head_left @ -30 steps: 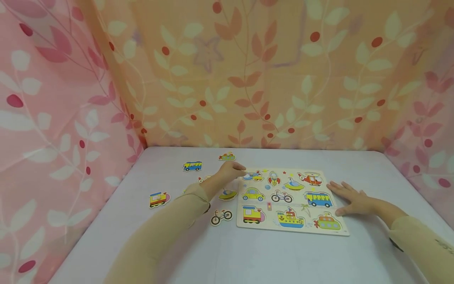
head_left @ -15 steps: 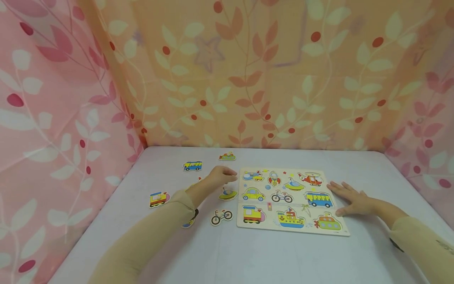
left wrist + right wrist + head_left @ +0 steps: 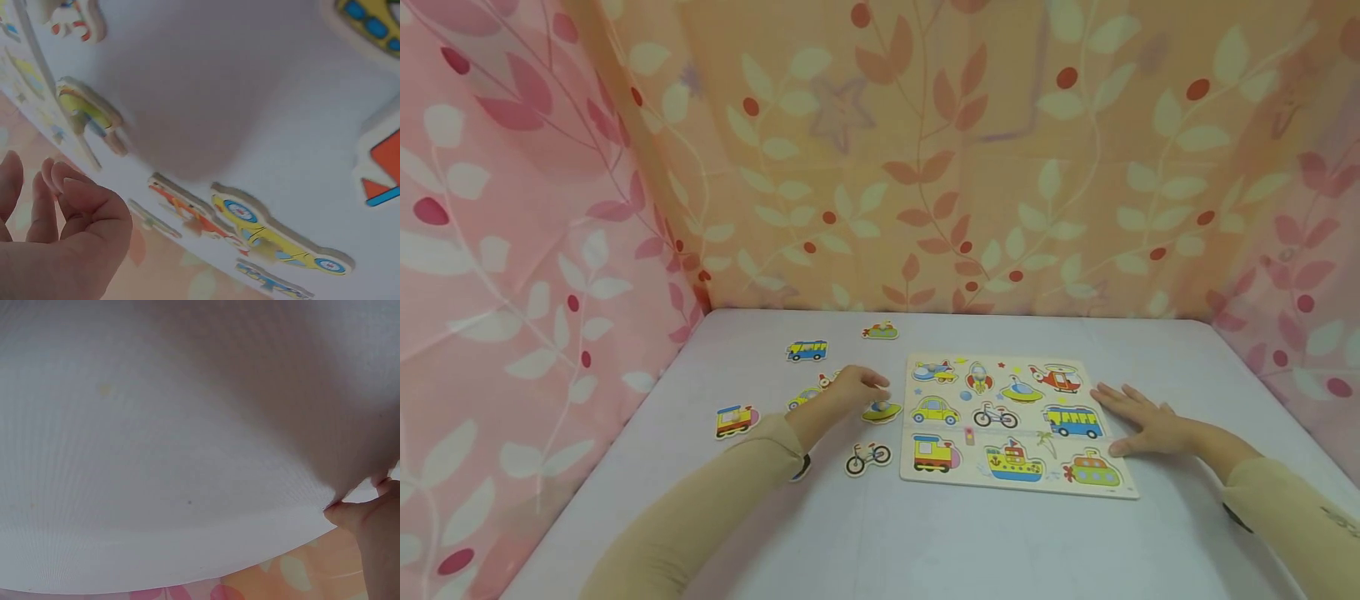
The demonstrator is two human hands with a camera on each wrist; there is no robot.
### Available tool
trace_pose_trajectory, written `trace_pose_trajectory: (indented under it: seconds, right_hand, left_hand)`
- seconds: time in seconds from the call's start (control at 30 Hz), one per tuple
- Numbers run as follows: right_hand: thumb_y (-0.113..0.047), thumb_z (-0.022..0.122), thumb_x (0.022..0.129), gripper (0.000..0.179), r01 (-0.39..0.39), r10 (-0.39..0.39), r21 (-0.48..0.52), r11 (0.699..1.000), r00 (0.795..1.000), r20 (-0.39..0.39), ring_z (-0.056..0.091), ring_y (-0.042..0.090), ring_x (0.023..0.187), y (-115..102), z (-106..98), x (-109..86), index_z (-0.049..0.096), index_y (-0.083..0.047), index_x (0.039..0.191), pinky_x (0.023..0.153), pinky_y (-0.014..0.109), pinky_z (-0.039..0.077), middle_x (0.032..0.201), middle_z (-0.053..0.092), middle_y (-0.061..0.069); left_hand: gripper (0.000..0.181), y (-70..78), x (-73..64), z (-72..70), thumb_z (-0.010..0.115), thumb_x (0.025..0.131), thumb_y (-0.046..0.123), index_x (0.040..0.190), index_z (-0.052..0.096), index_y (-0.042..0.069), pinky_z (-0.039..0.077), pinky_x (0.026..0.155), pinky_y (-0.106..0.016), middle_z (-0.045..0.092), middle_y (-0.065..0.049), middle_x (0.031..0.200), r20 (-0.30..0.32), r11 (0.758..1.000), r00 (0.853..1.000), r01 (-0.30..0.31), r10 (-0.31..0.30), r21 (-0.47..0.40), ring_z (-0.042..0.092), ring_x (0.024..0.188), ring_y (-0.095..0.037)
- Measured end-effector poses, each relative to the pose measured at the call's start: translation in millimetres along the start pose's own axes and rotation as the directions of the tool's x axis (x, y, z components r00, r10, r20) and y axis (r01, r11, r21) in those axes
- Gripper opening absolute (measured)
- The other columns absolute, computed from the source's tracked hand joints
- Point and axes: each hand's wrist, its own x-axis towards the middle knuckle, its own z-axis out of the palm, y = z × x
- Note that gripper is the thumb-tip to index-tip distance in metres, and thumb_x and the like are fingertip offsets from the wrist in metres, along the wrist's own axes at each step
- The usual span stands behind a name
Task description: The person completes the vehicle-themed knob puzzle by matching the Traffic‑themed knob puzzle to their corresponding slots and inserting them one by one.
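My left hand (image 3: 852,397) hovers over the flying saucer piece (image 3: 882,411), left of a pale wooden puzzle board (image 3: 1022,487). In the left wrist view its thumb and loosely bent fingers (image 3: 87,194) are apart, with nothing between them; the saucer piece (image 3: 90,115) lies beyond the fingertips. On the table rest a bicycle piece (image 3: 868,459), a train piece (image 3: 735,422), a bus piece (image 3: 807,350) and a submarine piece (image 3: 880,331). My right hand (image 3: 1150,423) rests with spread fingers at the board's right edge.
A yellow car piece (image 3: 281,240) and a red helicopter piece (image 3: 194,209) lie near the left forearm, partly hidden in the head view. Another piece (image 3: 801,468) pokes out beneath the left wrist. Leaf-patterned curtains (image 3: 880,167) enclose the white table (image 3: 1000,550).
My left hand has left the airplane at the board's top left corner and moved left and nearer, to above the saucer piece. My right hand has stayed at the board's edge.
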Motion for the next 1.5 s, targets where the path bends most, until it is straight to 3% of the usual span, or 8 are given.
trace_pose_trajectory:
  seconds: [0.23,0.57,0.83,1.1,1.5]
  right_hand:
    - [-0.042,0.076,0.078,0.098,-0.002,0.002,0.033,0.999,1.0,0.005,-0.008,0.056,0.137,-4.5,-1.3,-1.3,0.024,-0.001,0.15,0.09,0.079,-0.012,0.155,0.008,0.029]
    - [-0.043,0.076,0.078,0.098,-0.008,0.008,0.025,1.0,1.0,0.01,-0.007,0.057,0.136,-5.8,0.3,-0.2,0.024,-0.001,0.15,0.09,0.08,-0.01,0.155,0.008,0.029]
    - [-0.038,0.076,0.079,0.095,0.011,-0.011,0.014,1.0,1.0,-0.001,-0.006,0.058,0.136,-5.2,0.2,-3.4,0.025,-0.001,0.15,0.09,0.081,-0.009,0.155,0.01,0.029]
    - [-0.042,0.076,0.078,0.097,-0.006,0.006,0.017,1.0,1.0,0.003,-0.007,0.057,0.137,-2.7,-0.5,-1.7,0.024,-0.002,0.151,0.09,0.08,-0.01,0.155,0.009,0.029]
    - [-0.043,0.076,0.079,0.098,-0.015,0.014,0.022,1.0,1.0,0.009,-0.008,0.056,0.137,-1.1,-1.3,0.5,0.024,-0.001,0.151,0.091,0.079,-0.012,0.156,0.008,0.028]
  left_hand:
    - [0.026,-12.1,0.5,2.4,0.078,0.083,0.018,0.108,0.072,0.013,0.045,0.071,-0.029,0.061,-0.005,0.097,-0.006,0.999,1.0,0.008,-0.008,0.05,0.056,0.084,-0.019]
    - [0.026,-18.0,2.6,4.4,0.077,0.084,0.014,0.109,0.072,0.01,0.044,0.065,-0.026,0.061,-0.005,0.096,0.028,0.996,1.0,-0.003,0.0,0.087,0.054,0.081,-0.018]
    - [0.021,-17.7,10.7,5.6,0.08,0.081,0.014,0.102,0.075,0.013,0.042,0.068,-0.029,0.059,-0.004,0.095,0.047,0.989,0.999,0.013,-0.02,0.149,0.053,0.083,-0.019]
    - [0.018,-20.4,18.9,11.6,0.081,0.079,0.011,0.095,0.074,0.012,0.042,0.07,-0.029,0.059,-0.005,0.094,0.015,0.992,0.999,0.043,-0.045,0.116,0.052,0.085,-0.02]
    - [0.015,-22.8,15.6,12.8,0.081,0.079,0.011,0.091,0.073,0.009,0.042,0.066,-0.028,0.061,-0.003,0.087,-0.017,0.994,1.0,0.014,-0.012,0.105,0.052,0.079,-0.019]
